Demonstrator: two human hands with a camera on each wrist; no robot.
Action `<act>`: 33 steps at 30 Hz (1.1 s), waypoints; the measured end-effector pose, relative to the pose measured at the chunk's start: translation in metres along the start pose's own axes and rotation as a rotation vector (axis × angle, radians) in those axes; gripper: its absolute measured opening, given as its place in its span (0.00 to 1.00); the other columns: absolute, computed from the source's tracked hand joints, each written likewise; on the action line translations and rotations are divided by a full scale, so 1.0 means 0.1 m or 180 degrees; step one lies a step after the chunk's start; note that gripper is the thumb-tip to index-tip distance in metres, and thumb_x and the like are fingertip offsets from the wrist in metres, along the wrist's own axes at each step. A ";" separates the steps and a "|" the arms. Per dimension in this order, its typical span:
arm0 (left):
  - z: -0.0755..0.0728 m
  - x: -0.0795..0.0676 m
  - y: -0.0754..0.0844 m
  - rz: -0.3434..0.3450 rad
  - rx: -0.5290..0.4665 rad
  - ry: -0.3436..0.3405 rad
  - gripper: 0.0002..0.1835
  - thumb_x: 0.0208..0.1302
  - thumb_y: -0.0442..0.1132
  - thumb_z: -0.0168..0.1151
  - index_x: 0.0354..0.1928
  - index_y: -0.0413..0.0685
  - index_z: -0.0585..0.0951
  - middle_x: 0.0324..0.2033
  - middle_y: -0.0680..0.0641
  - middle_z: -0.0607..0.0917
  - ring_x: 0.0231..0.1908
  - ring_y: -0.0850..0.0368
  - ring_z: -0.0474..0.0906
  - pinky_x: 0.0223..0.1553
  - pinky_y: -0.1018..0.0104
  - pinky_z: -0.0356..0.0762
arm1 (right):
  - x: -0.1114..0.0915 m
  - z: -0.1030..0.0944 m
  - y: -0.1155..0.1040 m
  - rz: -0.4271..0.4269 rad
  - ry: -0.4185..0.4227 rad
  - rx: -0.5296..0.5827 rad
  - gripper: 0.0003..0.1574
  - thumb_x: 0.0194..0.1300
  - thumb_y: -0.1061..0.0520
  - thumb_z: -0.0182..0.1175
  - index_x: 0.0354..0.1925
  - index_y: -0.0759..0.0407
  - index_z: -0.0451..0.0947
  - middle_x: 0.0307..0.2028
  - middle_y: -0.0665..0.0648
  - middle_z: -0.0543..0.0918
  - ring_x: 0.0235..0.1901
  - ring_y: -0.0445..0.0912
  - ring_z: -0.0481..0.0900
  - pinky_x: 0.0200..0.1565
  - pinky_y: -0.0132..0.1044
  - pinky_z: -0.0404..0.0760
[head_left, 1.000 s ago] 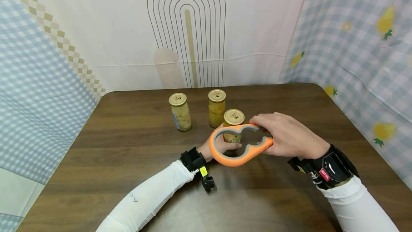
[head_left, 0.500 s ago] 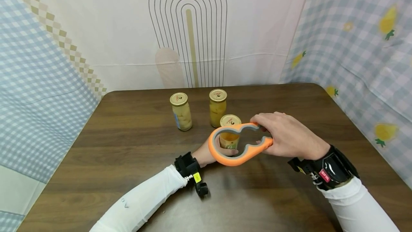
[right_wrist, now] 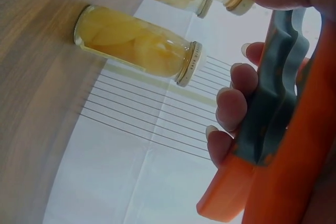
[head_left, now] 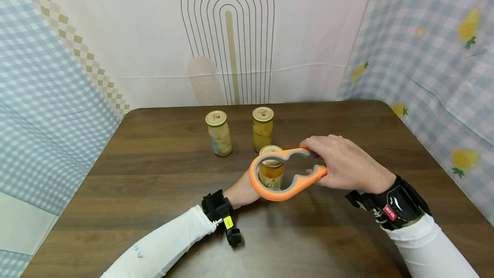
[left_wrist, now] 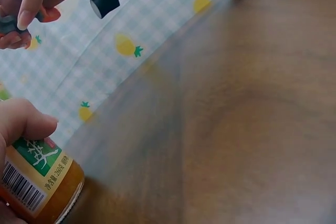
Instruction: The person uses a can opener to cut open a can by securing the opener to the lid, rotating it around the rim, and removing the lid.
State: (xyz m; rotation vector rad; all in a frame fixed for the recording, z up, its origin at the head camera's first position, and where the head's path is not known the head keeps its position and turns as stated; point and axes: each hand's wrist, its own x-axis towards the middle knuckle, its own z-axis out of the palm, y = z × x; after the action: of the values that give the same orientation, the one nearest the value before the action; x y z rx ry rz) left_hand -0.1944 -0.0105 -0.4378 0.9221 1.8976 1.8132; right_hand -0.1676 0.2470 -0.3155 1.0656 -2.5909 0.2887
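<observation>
In the head view my left hand [head_left: 244,190] grips a glass jar of yellow fruit [head_left: 271,175] with a gold lid. The left wrist view shows the thumb [left_wrist: 31,121] across its green and cream label, with the base right at the tabletop. My right hand [head_left: 347,164] holds an orange jar opener [head_left: 275,195] with a grey wavy inner lining. Its loop hangs over the jar in the head view, hiding part of jar and left fingers. In the right wrist view, fingertips [right_wrist: 231,108] curl along the opener's grey lining [right_wrist: 270,93], close to the jar's lid.
Two more gold-lidded jars stand behind: one jar of yellow fruit [head_left: 262,130] and, to its left, a jar of paler fruit [head_left: 218,134]. The brown wooden table [head_left: 154,162] ends at a white patterned cloth [head_left: 308,46]; checked cloth [head_left: 417,80] hangs at the sides.
My left hand has drawn the jar toward me and slightly left, away from the jar behind it, further under the opener's loop. The right hand and jar opener stay nearly still.
</observation>
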 end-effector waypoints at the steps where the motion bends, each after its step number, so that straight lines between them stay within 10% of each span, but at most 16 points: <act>1: 0.00 -0.02 0.00 -0.0005 0.0031 0.0001 0.41 0.65 0.28 0.66 0.74 0.66 0.62 0.69 0.40 0.71 0.67 0.53 0.70 0.71 0.56 0.67 | 0.00 0.00 0.00 -0.0004 0.0007 -0.0001 0.26 0.48 0.53 0.76 0.47 0.47 0.79 0.36 0.39 0.80 0.32 0.37 0.72 0.36 0.35 0.69; 22: -0.03 -0.24 0.10 0.0087 0.0235 -0.0123 0.48 0.58 0.30 0.71 0.76 0.63 0.57 0.66 0.42 0.72 0.57 0.60 0.71 0.64 0.65 0.67 | 0.06 0.04 -0.07 -0.0185 0.0103 -0.0044 0.26 0.46 0.57 0.74 0.45 0.47 0.77 0.35 0.39 0.79 0.31 0.35 0.70 0.35 0.32 0.67; 28: 0.05 -0.10 0.44 0.0746 -0.0113 -0.0363 0.39 0.67 0.41 0.66 0.76 0.50 0.61 0.69 0.47 0.73 0.66 0.57 0.72 0.70 0.61 0.69 | 0.15 0.04 -0.13 -0.0208 0.0123 -0.0042 0.27 0.46 0.55 0.74 0.46 0.46 0.77 0.36 0.38 0.78 0.32 0.35 0.71 0.36 0.32 0.67; 33: 0.04 -0.02 0.39 0.0988 -0.0359 -0.0686 0.53 0.59 0.53 0.71 0.80 0.54 0.52 0.78 0.46 0.61 0.76 0.47 0.59 0.73 0.60 0.65 | 0.23 0.03 -0.17 -0.0202 0.0106 -0.0005 0.28 0.47 0.53 0.75 0.48 0.48 0.78 0.38 0.40 0.80 0.33 0.38 0.73 0.36 0.34 0.68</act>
State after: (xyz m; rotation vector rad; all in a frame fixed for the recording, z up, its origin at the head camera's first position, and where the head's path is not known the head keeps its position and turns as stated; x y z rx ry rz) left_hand -0.1826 -0.0104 -0.4009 1.3717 1.5734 1.8763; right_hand -0.1715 0.2191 -0.3091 1.1304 -2.5222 0.2866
